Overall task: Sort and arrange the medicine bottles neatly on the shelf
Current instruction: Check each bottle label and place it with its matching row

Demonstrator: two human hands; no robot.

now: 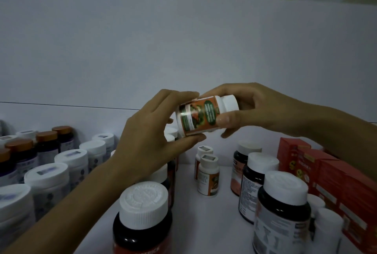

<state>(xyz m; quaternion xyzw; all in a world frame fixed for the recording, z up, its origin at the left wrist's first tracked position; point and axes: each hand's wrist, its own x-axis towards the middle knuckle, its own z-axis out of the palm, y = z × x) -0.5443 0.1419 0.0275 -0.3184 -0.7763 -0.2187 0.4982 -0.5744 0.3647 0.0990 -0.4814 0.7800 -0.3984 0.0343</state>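
**A:** Where is the bottle?

**B:** The small white bottle (201, 117) with the orange and green label is in the air above the shelf (222, 219). Both hands hold it, near the middle of the view, in front of the white back panel (183, 39).

**A:** Which way does it lie?

**B:** On its side. Its long axis runs nearly level from left to right, tilted a little so the cap end sits higher. The white cap (230, 102) points right, into the right hand. The base points left and slightly down, into the left hand.

**A:** How does the left hand hold it?

**B:** The left hand (155, 131) takes the base end. Its fingers (183, 94) lie close together over the top and its thumb (193, 139) lies underneath, so the bottle is pinched between them.

**A:** And the right?

**B:** The right hand (265, 109) has the cap end. Its thumb presses flat on the front of the bottle just below the cap, and its fingers curl round behind. One fingertip shows under the bottle.

**A:** What stands below?

**B:** Two matching bottles (208, 174) stand upright mid-shelf, one just behind the other. Dark bottles (283, 215) with white caps stand in front and to the right, beside a row of red boxes (326, 172). On the left are rows of white-capped tubs (47, 180) and copper-capped bottles (47, 143).
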